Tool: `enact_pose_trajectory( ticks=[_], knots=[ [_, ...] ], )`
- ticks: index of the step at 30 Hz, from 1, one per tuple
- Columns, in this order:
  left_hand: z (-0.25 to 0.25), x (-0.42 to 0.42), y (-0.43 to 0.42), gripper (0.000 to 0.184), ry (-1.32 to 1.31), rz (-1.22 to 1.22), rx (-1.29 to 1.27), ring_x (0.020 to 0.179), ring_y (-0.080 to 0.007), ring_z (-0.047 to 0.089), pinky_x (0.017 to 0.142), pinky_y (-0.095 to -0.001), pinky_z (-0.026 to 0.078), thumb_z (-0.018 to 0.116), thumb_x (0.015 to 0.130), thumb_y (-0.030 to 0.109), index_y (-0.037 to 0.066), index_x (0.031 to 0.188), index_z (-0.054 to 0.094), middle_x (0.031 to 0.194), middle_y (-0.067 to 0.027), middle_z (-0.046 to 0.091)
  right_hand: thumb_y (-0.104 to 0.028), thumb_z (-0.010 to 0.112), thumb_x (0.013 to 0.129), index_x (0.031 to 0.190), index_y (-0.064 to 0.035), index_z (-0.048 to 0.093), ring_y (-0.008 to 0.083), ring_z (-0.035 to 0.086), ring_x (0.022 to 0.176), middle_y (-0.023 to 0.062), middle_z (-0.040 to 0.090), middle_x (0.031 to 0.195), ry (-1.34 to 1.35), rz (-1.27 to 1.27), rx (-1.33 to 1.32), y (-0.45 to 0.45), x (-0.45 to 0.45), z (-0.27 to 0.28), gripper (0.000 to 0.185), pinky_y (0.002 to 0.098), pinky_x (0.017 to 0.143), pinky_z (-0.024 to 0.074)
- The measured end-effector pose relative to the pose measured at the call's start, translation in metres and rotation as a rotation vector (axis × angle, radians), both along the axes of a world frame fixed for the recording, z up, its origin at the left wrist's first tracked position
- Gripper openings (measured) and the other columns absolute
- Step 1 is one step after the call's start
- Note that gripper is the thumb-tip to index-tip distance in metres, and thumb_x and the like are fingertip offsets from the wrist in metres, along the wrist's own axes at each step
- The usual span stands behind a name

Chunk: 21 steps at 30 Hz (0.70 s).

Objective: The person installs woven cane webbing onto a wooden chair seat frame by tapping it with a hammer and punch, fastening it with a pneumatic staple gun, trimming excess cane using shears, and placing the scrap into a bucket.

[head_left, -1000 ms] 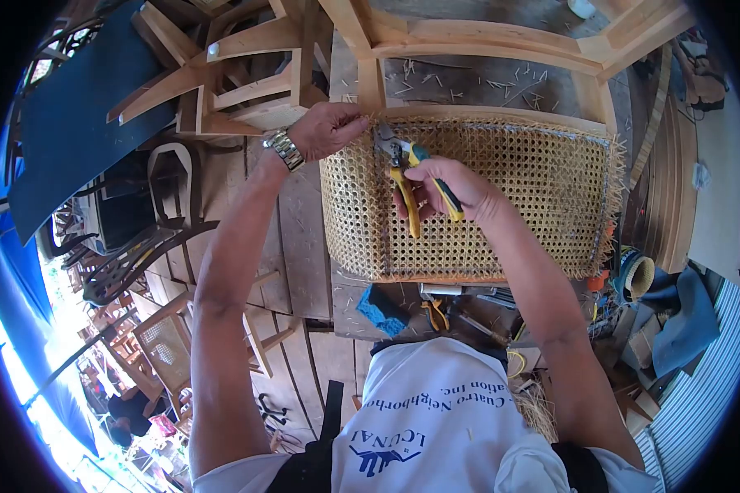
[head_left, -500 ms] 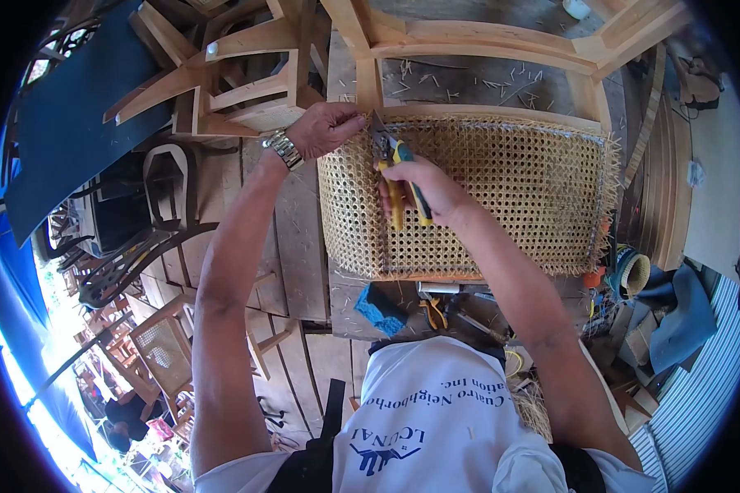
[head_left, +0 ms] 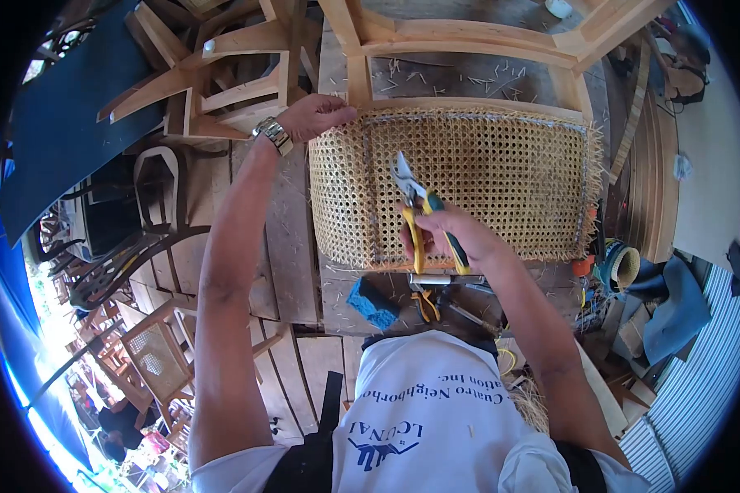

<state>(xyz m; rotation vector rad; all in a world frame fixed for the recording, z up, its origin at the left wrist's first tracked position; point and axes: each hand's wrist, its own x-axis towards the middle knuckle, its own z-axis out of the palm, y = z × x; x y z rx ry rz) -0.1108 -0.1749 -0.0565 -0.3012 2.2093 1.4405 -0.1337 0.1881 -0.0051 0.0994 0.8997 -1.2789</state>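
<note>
Woven cane webbing (head_left: 485,181) covers a wooden chair frame (head_left: 469,37), with frayed strands along its edges. At the webbing's upper left corner is my left hand (head_left: 321,117), its fingers curled in close to the edge. What those fingers hold, if anything, is hidden. My right hand (head_left: 452,234) grips a pair of cutting pliers (head_left: 404,177) with yellow and green handles. The pliers are above the webbing, jaws pointing away from me and parted, with nothing visible between them.
Cut cane bits lie scattered on the wooden table (head_left: 444,78). Near my body are a blue sponge-like block (head_left: 372,306), another pair of pliers (head_left: 425,304) and a hammer-like tool (head_left: 473,319). Wooden chair frames (head_left: 238,94) stand at the left.
My right hand has drawn the pliers back from the upper left corner, toward me and slightly right. My left hand stays near that corner. The whole view has shifted slightly.
</note>
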Motion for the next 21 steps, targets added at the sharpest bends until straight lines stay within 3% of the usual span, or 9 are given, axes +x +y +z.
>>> enact_pose_trajectory(
  ticks=[2, 5, 8, 11, 14, 21],
  knots=[
    [0.009, -0.001, 0.004, 0.063, -0.016, -0.028, -0.046, 0.104, -0.0166, 0.066, 0.094, -0.0325, 0.051, 0.074, 0.091, 0.048, -0.004, 0.126, 0.065, 0.114, -0.0126, 0.073, -0.024, 0.062, 0.096, 0.13, -0.005, 0.052, 0.0232, 0.066, 0.087, 0.0106, 0.065, 0.102, 0.102, 0.003, -0.005, -0.014, -0.007, -0.01, 0.041, 0.0387, 0.086, 0.054],
    [0.01, -0.008, -0.008, 0.056, -0.018, -0.149, -0.227, 0.095, -0.0103, 0.063, 0.088, -0.0292, 0.05, 0.076, 0.09, 0.045, -0.002, 0.121, 0.069, 0.105, -0.008, 0.074, -0.028, 0.063, 0.095, 0.127, -0.0036, 0.054, 0.0224, 0.069, 0.084, 0.0116, 0.068, 0.098, 0.118, 0.067, -0.014, -0.031, -0.026, -0.026, 0.041, 0.038, 0.082, 0.0567],
    [0.015, -0.003, -0.002, 0.056, 0.031, -0.059, -0.211, 0.095, -0.0124, 0.064, 0.088, -0.0306, 0.05, 0.077, 0.089, 0.044, -0.003, 0.119, 0.069, 0.104, -0.0094, 0.074, -0.031, 0.063, 0.095, 0.127, -0.0041, 0.057, 0.0222, 0.07, 0.081, 0.0125, 0.07, 0.097, 0.09, 0.11, -0.03, -0.044, -0.039, -0.042, 0.042, 0.0384, 0.079, 0.0583],
    [0.022, -0.006, 0.003, 0.056, 0.006, -0.054, 0.009, 0.096, -0.0131, 0.063, 0.088, -0.0312, 0.05, 0.078, 0.089, 0.042, -0.004, 0.119, 0.069, 0.105, -0.0093, 0.074, -0.031, 0.061, 0.096, 0.134, -0.004, 0.055, 0.0229, 0.07, 0.082, 0.0133, 0.07, 0.097, 0.041, 0.159, -0.049, -0.052, -0.048, -0.052, 0.047, 0.039, 0.08, 0.0588],
    [0.039, -0.01, 0.01, 0.052, 0.012, -0.071, -0.112, 0.096, -0.0115, 0.063, 0.088, -0.0302, 0.05, 0.078, 0.09, 0.038, -0.004, 0.12, 0.069, 0.107, -0.0077, 0.074, -0.03, 0.059, 0.097, 0.136, -0.0037, 0.055, 0.024, 0.071, 0.086, 0.0145, 0.07, 0.099, -0.001, 0.154, -0.131, -0.055, -0.053, -0.062, 0.046, 0.039, 0.081, 0.059],
    [0.021, -0.005, -0.004, 0.051, 0.007, -0.01, 0.016, 0.1, -0.0107, 0.064, 0.091, -0.0289, 0.05, 0.078, 0.091, 0.037, -0.003, 0.122, 0.068, 0.108, -0.0066, 0.074, -0.022, 0.051, 0.097, 0.145, 0.0033, 0.046, 0.0307, 0.071, 0.092, 0.022, 0.068, 0.109, -0.098, 0.199, -0.147, -0.054, -0.072, -0.049, 0.054, 0.0437, 0.09, 0.0568]
  ],
)
